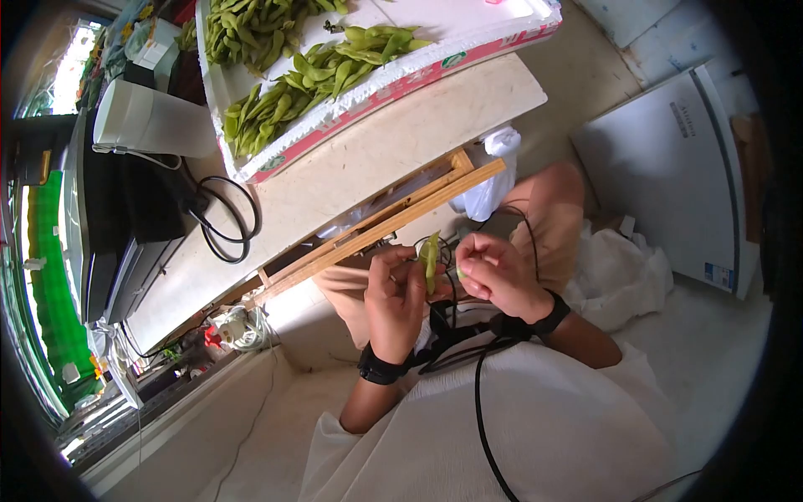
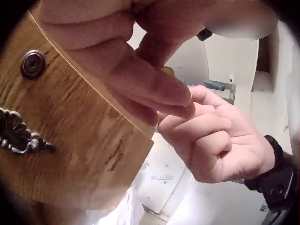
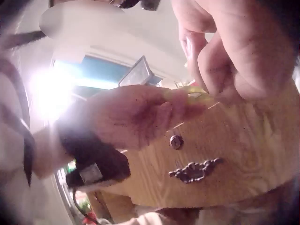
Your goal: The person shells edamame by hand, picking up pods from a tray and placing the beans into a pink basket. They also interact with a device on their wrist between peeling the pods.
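In the head view my left hand (image 1: 393, 303) pinches a green soybean pod (image 1: 432, 261) upright between thumb and fingers. Close to its right, my right hand (image 1: 502, 276) has its fingers curled in, with a small pale green piece (image 1: 460, 272) showing at the fingertips. The left wrist view has the fingers of the left hand (image 2: 136, 75) meeting those of the right hand (image 2: 215, 136), mostly hiding the pod. From the right wrist, a bit of yellow-green pod (image 3: 199, 93) shows between the hands. Both hands are over the lap, in front of a drawer.
More pods lie in a white foam box (image 1: 393, 88) on the table (image 1: 335, 180). Below it, a wooden drawer (image 1: 385, 226) stands pulled out. A white container (image 1: 155, 120) and black cables (image 1: 230, 222) are at left; a small fridge (image 1: 669, 167) stands at right.
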The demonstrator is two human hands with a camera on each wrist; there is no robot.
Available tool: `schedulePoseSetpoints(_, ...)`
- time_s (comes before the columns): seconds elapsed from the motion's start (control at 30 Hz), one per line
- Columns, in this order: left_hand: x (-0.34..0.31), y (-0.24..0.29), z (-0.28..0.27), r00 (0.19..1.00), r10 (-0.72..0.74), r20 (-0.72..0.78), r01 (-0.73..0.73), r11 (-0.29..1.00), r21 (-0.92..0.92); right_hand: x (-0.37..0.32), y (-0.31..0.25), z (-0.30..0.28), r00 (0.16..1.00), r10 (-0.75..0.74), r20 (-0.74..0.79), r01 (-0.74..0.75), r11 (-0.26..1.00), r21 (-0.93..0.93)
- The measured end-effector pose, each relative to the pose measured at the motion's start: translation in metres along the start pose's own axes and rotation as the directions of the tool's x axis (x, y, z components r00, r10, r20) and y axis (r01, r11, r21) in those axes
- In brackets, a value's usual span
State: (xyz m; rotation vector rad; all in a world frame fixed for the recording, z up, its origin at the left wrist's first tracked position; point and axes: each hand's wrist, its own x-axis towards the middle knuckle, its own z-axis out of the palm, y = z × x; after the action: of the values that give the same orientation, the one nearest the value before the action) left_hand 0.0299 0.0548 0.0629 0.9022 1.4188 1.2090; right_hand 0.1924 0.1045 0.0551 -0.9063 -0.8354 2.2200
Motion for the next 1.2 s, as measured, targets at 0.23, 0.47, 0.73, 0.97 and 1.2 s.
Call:
schedulePoseSetpoints(0.23, -0.002, 0.008, -0.001, 0.999, -0.018, 0.04, 0.021, 0.996, -0.082, 0.004, -0.004, -0.004, 0.97, 0.118, 0.211, -0.203, 0.872, 0.446)
schedulePoseSetpoints(0.47, -0.007, 0.007, -0.002, 0.995, 0.084, 0.061, -0.091, 0.988, 0.122, 0.008, -0.008, 0.003, 1.0, 0.026, 0.014, -0.025, 0.999, -0.036)
schedulePoseSetpoints(0.73, -0.008, 0.027, -0.004, 0.986, 0.083, 0.143, -0.06, 0.986, -0.156, 0.014, -0.07, 0.013, 0.972, -0.175, 0.155, 0.229, 0.849, -0.477)
schedulePoseSetpoints(0.97, -0.008, 0.014, -0.023, 0.979, 0.097, 0.178, -0.051, 0.968, -0.245, 0.053, -0.179, 0.045, 0.888, -0.458, 0.038, 0.379, 0.682, -0.625)
schedulePoseSetpoints(1.2, -0.015, 0.007, -0.032, 0.98, 0.073, 0.186, -0.027, 0.97, -0.241, 0.127, -0.206, 0.06, 0.947, -0.319, 0.05, 0.291, 0.777, -0.558)
